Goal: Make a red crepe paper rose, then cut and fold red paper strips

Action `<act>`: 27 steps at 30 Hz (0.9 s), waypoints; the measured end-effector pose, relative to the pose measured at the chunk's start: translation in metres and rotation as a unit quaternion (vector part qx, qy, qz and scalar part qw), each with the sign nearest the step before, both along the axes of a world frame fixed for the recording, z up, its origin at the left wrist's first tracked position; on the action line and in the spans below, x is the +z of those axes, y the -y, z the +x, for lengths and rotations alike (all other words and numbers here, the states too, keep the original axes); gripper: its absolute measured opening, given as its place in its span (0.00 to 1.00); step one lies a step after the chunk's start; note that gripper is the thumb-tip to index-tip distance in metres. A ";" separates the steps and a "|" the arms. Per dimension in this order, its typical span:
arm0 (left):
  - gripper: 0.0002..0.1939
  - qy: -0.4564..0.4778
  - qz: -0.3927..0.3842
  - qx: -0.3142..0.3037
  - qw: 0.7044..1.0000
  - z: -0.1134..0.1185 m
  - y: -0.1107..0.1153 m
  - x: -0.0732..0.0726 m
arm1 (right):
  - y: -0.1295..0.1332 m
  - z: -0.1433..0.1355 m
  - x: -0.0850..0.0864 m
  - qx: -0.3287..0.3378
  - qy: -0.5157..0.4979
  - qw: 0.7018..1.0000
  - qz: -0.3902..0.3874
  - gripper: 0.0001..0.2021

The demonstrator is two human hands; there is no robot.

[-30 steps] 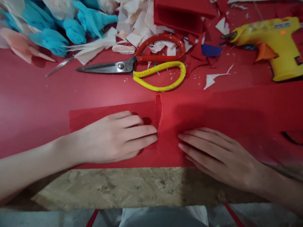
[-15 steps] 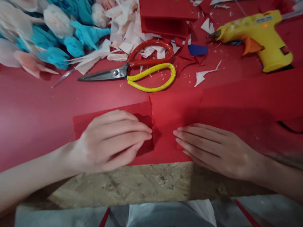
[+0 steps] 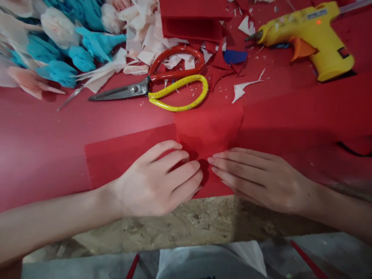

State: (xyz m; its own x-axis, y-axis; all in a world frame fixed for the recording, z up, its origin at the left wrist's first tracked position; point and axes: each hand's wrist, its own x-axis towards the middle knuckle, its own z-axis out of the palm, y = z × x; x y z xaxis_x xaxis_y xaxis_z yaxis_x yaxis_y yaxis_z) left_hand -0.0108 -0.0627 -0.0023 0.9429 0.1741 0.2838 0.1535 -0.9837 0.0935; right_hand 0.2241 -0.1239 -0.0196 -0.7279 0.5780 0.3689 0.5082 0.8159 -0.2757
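Note:
A long strip of red crepe paper [image 3: 130, 149] lies along the table's near edge, with a brighter folded section [image 3: 209, 126] between my hands. My left hand [image 3: 162, 178] has its fingers curled at the left side of this fold, gripping the paper there; its thumb is hidden underneath. Across from it, my right hand [image 3: 255, 178] rests flat on the fold's right part, fingers stretched out and pointing left. Just beyond the paper lie scissors [image 3: 134, 89] with one red and one yellow handle, touched by neither hand.
A yellow glue gun [image 3: 305, 37] with a lit orange light lies at the far right. Blue and pale paper flowers [image 3: 59, 29] are heaped at the far left. White scraps [image 3: 142, 23], a folded red stack [image 3: 192, 23] and a blue scrap [image 3: 235, 56] lie beyond the scissors.
My left hand has shifted right onto the fold, its fingers more curled and closer to the right hand. My right hand stays nearly in place. The view has shifted slightly.

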 end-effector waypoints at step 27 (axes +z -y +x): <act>0.08 0.041 -0.126 -0.029 0.991 -0.012 -0.014 -0.005 | -0.004 0.024 -0.006 0.016 -0.007 0.996 -0.084 0.18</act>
